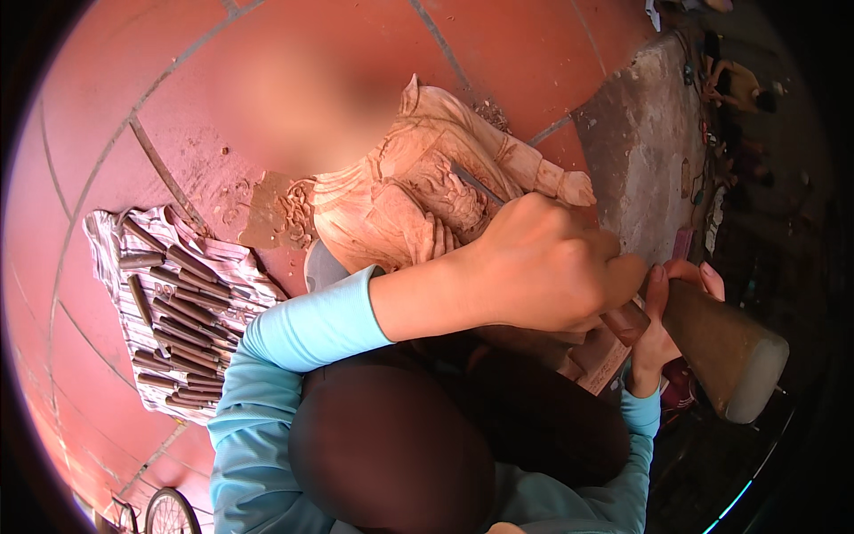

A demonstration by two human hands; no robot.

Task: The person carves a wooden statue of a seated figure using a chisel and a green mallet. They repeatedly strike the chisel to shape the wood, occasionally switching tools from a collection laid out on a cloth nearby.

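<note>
A carved wooden figure (356,214) in draped robes lies in front of me; its upper left part is blurred. My left hand (551,267) is wrapped round a chisel (625,324), whose brown handle end sticks out toward the right. The chisel's metal blade slants up and left onto the carved folds, though its exact contact is hard to make out. At the right, my right hand (656,334) grips a thick wooden mallet (721,343). Its broad pale end points down and right, and the hand partly hides behind it. The mallet is close to the chisel's handle end.
Several dark-handled carving tools (189,307) lie on a striped cloth (105,240) at the left. Wood shavings (301,214) are scattered on the red tiled floor (258,53). A grey slab (654,133) is at the right, with people (743,87) beyond. A bicycle wheel (171,513) shows lower left.
</note>
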